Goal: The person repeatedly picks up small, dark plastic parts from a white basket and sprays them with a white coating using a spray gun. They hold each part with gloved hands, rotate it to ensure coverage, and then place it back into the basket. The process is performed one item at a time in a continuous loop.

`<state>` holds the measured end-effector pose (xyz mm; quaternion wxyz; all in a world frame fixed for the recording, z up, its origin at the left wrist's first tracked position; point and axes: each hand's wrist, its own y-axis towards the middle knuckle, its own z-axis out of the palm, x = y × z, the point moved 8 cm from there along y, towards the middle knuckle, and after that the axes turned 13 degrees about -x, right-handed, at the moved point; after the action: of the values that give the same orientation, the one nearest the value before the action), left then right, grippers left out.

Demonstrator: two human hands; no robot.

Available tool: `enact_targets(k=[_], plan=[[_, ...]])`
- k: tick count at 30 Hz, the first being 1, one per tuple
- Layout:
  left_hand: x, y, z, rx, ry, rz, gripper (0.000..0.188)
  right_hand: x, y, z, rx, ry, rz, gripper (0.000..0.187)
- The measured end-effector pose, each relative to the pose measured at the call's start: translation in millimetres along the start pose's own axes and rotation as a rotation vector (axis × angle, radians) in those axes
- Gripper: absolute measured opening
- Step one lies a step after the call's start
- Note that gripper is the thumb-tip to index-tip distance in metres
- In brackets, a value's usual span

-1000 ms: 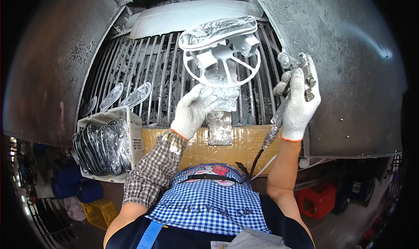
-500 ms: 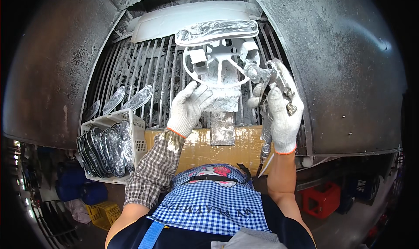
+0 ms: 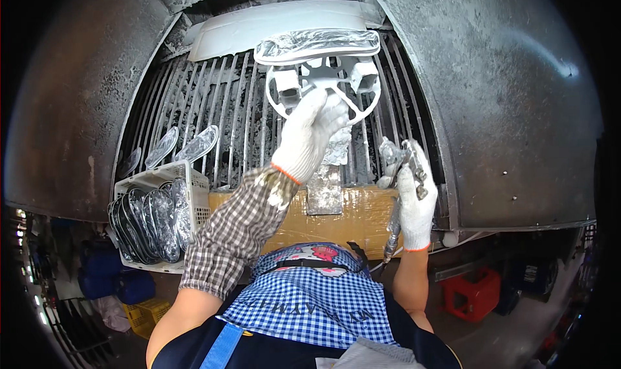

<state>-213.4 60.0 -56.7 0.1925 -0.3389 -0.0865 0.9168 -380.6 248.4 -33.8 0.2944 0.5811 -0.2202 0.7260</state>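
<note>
My left hand (image 3: pixel 312 133), in a white knit glove, reaches over the near side of a white spoked wheel stand (image 3: pixel 323 82), its fingers bent onto the spokes; the fingertips are partly hidden. Square blocks on the stand bear an oblong piece (image 3: pixel 317 45) with a white rim and a shiny, crinkled film over its middle. Lower right, over the edge of the grating, my gloved right hand (image 3: pixel 417 188) is closed round a metal spray gun (image 3: pixel 393 159), its hose hanging below.
Soot- and powder-coated metal walls (image 3: pixel 491 110) flank the slatted grating (image 3: pixel 226 104). A white crate (image 3: pixel 197 194) at left holds several film-covered oblong pieces, with more pieces (image 3: pixel 197 144) lying behind it. A tape-covered cardboard strip (image 3: pixel 278 214) runs along the front edge.
My left hand has moved up and right from beside the wheel stand onto its spokes. The right hand has drawn the spray gun down, away from the stand.
</note>
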Motion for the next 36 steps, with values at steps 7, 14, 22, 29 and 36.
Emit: enact_targets(k=[7, 14, 22, 29, 36], plan=[[-6, 64, 41, -0.201, -0.150, 0.078, 0.043, -35, -13, -39, -0.039, -0.280, -0.077, 0.054], [-18, 94, 52, -0.204, 0.432, 0.227, 0.055, -29, -36, -34, -0.088, -0.147, 0.114, 0.050], [-77, 68, 51, 0.006, 0.235, 0.437, 0.044, -32, -38, -30, -0.061, -0.329, 0.037, 0.054], [-219, -32, 6, -0.136, 1.419, 1.060, 0.037, -47, -40, -37, -0.064, -0.339, 0.073, 0.053], [-207, 47, -187, -0.485, -0.077, 0.270, 0.050, -61, -36, -30, -0.029, -0.311, 0.113, 0.050]])
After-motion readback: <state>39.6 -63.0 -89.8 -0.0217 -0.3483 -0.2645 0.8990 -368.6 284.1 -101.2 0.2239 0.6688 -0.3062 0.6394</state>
